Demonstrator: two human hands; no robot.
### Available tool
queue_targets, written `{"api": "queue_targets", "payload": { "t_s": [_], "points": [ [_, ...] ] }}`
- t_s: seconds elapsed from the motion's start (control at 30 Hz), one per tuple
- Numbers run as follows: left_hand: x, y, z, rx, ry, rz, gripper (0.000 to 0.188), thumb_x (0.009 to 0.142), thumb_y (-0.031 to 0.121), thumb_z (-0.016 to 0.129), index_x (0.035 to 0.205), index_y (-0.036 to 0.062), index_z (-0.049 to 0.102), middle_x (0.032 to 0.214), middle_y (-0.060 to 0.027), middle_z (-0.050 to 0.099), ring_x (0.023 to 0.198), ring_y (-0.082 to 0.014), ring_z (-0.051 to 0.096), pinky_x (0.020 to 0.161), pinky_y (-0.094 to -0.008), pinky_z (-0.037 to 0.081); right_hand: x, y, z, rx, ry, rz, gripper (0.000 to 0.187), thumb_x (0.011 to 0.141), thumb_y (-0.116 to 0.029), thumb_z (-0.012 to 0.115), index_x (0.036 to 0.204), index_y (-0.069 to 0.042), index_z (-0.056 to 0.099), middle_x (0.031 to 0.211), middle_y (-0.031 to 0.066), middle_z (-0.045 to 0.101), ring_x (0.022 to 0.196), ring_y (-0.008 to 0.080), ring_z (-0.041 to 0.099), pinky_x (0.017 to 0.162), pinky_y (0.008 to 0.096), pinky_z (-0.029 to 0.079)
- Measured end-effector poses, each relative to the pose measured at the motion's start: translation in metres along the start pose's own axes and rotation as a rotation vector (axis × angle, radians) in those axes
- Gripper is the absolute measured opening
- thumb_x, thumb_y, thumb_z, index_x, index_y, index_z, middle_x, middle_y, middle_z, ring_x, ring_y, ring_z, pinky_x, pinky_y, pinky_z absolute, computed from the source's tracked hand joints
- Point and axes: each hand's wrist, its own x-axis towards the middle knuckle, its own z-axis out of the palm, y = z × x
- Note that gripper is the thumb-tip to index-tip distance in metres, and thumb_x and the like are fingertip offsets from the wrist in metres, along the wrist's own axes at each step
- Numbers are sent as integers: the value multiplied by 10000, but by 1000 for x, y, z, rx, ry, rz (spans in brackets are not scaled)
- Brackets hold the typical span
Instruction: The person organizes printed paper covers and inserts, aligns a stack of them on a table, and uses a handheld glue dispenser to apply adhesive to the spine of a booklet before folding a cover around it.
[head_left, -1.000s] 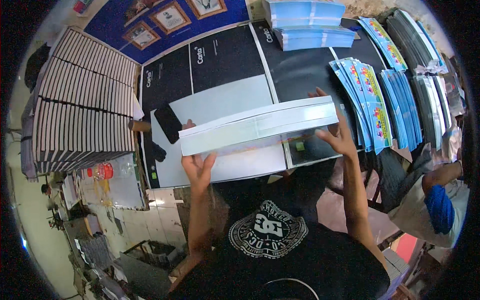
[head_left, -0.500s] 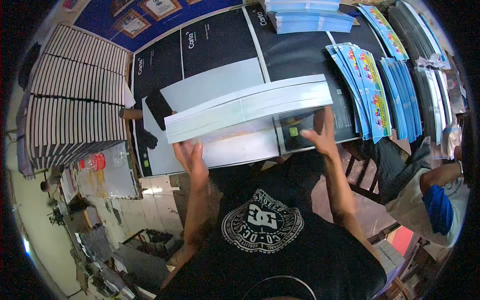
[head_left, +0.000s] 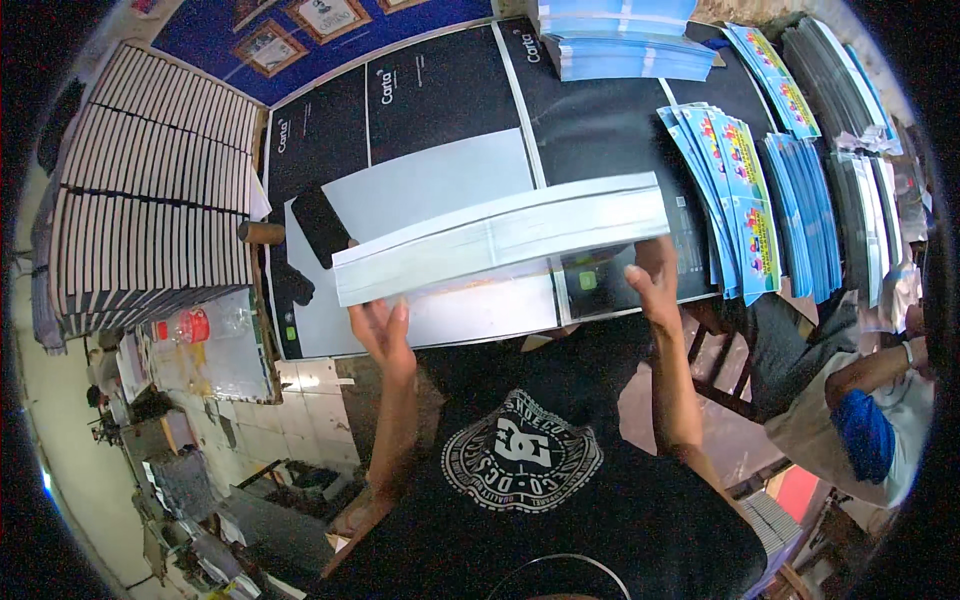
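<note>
Above the counter point(head_left: 600, 125), your left hand point(head_left: 383, 332) and right hand point(head_left: 656, 287) hold a thick white paper stack point(head_left: 500, 235) near its ends, the right thumb spread away. Colourful booklets point(head_left: 742, 190) lie on the counter's right; book stacks point(head_left: 155, 240) rise beside its left edge.

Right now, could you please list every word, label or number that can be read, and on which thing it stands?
Wording and brands are not copied here; only places.
Black shirt: white ring of lettering around a large emblem.
Black table covering: white lettering, far side.
Blue booklets: small multicoloured lettering.
Framed pictures: print too small to read.
White paper stack: no readable text.
</note>
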Motion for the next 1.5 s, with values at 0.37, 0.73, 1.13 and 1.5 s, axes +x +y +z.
{"api": "queue_targets", "payload": {
  "t_s": [0.37, 0.73, 1.13, 1.5],
  "points": [
    [23, -39, -12, 0, -147, -237, 1188, 759, 653, 738, 1557, -7, 155, 1518, -220, 360, 1422, -319, 338, 1183, -502, 221, -28, 118, -63, 90, 50, 147, 922, 873, -580, 599, 1508, 22, 306, 1523, 176, 384, 1419, 291, 343, 1172, 429, 261],
    [25, -79, -26, -93, -91, -318, 625, 738, 374, 855, 1128, 20, 517, 1099, -139, 628, 1046, -239, 620, 919, -394, 499, 9, 95, -20, -427, 159, -37, 332, 929, -336, 596, 1067, -42, 530, 1080, 167, 642, 992, 263, 625, 860, 417, 511],
    [-8, 4, -9, 51, 64, -456, 261, 921, 89, 682, 1087, -81, 573, 932, -136, 678, 810, -192, 689, 718, -339, 558, 61, -18, 18, -720, 125, 244, 516, 890, -362, 732, 1129, 83, 629, 1014, 146, 705, 898, 189, 656, 803, 344, 532],
    [-14, -24, 32, -448, -136, -751, 441, 926, 72, 700, 1322, -9, 522, 1209, -67, 618, 1080, -139, 588, 955, -309, 485, 258, -38, 91, -1119, -483, 14, 841, 708, -786, 675, 877, 34, 748, 776, 179, 724, 706, 306, 724, 679, 414, 576]
  ]
}}
